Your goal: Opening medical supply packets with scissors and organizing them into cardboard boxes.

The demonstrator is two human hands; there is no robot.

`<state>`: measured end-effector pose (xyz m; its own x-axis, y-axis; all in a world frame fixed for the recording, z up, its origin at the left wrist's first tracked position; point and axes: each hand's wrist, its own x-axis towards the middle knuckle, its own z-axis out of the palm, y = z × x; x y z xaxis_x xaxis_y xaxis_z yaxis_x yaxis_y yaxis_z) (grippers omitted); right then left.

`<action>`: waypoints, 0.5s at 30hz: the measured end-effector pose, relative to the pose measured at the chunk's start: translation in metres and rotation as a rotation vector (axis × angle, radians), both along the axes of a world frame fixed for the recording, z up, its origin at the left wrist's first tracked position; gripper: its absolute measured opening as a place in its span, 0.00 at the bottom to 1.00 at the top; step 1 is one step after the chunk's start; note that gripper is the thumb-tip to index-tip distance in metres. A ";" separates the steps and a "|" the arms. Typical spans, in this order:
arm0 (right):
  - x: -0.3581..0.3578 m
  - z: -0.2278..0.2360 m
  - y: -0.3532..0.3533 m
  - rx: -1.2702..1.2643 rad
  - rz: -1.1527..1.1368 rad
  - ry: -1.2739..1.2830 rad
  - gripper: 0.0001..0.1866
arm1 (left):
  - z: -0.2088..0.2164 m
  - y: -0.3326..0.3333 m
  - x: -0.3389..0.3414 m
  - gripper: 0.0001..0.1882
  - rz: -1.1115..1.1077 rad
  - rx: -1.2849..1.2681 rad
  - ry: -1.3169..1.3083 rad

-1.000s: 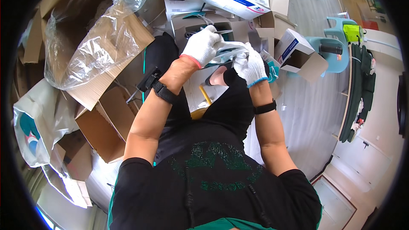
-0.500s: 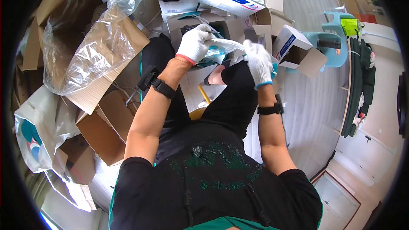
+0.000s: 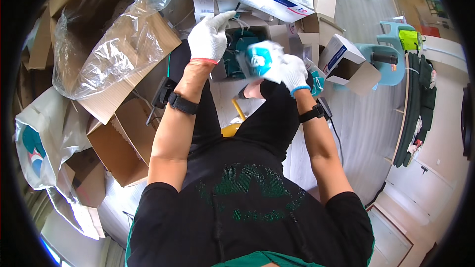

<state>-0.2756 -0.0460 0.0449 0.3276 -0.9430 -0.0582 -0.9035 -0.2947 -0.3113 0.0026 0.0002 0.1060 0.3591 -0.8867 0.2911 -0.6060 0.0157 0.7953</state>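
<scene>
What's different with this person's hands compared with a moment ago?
The left hand has let go of the plastic packet that was stretched between both hands, and has moved forward and to the left. The right hand keeps its grip on it; a blurred teal and white part now shows more fully. The open brown carton and clear plastic sheet stayed put.

A pale plank floor [image 3: 354,118] lies beneath a light-blue plastic chair [image 3: 393,73], near an off-white wall [image 3: 448,113].
</scene>
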 end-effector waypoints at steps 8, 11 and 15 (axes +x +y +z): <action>-0.004 0.014 0.004 0.059 -0.295 -0.410 0.13 | -0.024 0.002 -0.009 0.15 -0.065 0.339 0.577; -0.026 0.011 0.006 0.075 -0.183 -0.498 0.13 | -0.044 -0.001 -0.025 0.16 -0.061 0.383 0.344; -0.017 0.044 0.027 0.244 -0.182 -0.624 0.15 | -0.072 -0.007 -0.030 0.21 -0.144 0.366 0.236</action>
